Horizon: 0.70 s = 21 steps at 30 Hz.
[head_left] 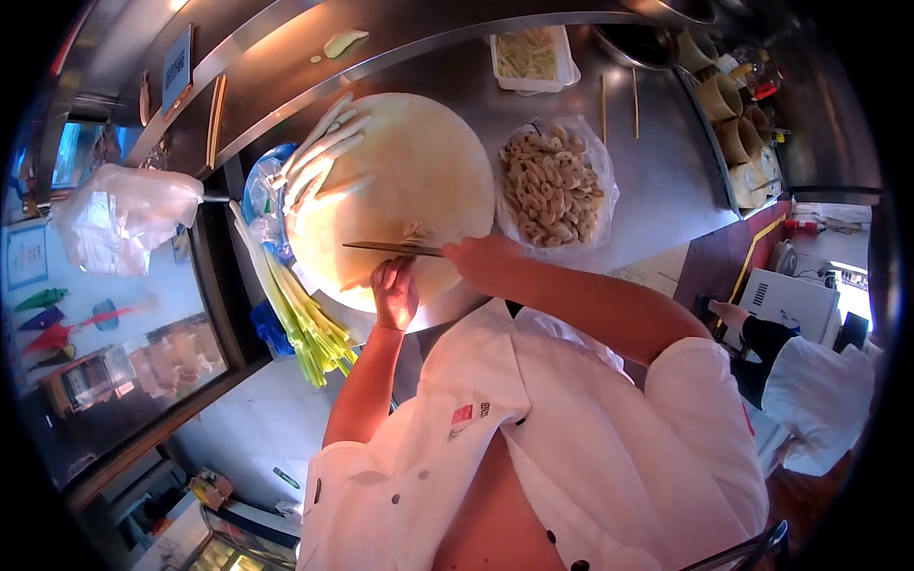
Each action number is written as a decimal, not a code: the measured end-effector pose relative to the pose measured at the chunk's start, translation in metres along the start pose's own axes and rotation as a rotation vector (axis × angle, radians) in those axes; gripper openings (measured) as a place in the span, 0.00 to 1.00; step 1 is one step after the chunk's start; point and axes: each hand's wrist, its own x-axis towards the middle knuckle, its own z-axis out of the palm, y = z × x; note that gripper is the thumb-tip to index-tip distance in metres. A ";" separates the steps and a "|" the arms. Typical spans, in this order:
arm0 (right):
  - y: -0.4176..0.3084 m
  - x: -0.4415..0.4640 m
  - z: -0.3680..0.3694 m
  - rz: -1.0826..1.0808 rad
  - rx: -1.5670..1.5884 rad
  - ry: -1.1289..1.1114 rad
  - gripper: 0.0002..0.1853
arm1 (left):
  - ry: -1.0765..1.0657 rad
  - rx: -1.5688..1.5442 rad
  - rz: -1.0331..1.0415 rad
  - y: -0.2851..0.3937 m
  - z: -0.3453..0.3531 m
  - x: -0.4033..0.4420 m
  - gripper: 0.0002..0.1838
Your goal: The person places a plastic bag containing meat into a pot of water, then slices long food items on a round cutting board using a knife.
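Note:
My right hand (481, 262) is closed round the handle of a knife (392, 247), whose blade lies across the lower part of a round cutting board (428, 152). Just below the blade, my left hand (392, 285) has its fingers curled on the board, against something pale that they mostly hide. Small cut pieces (416, 231) sit right above the blade. Several white scallion stalks (328, 152) rest at the board's upper left. Long green stalks (295, 319) lean beside the board on the left.
Right of the board is a plastic bag of sliced brownish pieces (552, 186). Behind it stands a white tub of shreds (528, 57). Chopsticks (604, 109) lie near a metal bowl (643, 43). Another person (819, 390) is at the far right.

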 end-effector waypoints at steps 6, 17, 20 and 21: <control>-0.011 -0.045 -0.007 0.002 -0.064 -0.024 0.15 | 0.142 -0.011 -0.016 -0.003 0.011 -0.010 0.21; -0.008 0.015 0.020 -0.071 -0.002 0.047 0.14 | 0.017 0.018 -0.002 0.009 -0.012 0.004 0.20; -0.014 -0.021 0.003 -0.017 -0.006 0.006 0.14 | 0.037 0.058 0.000 -0.001 -0.004 -0.009 0.20; -0.015 -0.034 -0.003 -0.018 -0.015 0.008 0.14 | 0.084 0.042 -0.007 -0.007 0.004 -0.014 0.20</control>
